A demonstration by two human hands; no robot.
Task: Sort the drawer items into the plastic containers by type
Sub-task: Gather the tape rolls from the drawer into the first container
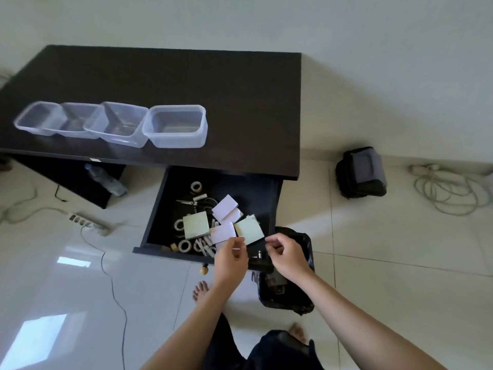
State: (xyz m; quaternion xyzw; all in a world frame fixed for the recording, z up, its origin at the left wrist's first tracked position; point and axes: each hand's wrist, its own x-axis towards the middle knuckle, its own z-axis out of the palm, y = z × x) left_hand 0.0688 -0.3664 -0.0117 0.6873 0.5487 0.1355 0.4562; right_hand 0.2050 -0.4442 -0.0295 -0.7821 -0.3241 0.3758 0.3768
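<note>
left grip (231, 256) pinches white pad (222, 233) | right grip (285, 253) curled, empty, beside green pad (248, 228)

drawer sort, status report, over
Left hand pinches a white card; right hand curled over the drawer, grip unclear. Four containers on desk look empty. Nothing blocking.

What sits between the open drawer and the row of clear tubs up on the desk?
In the head view, only bare dark desk top separates the plastic containers from the open drawer.
</note>
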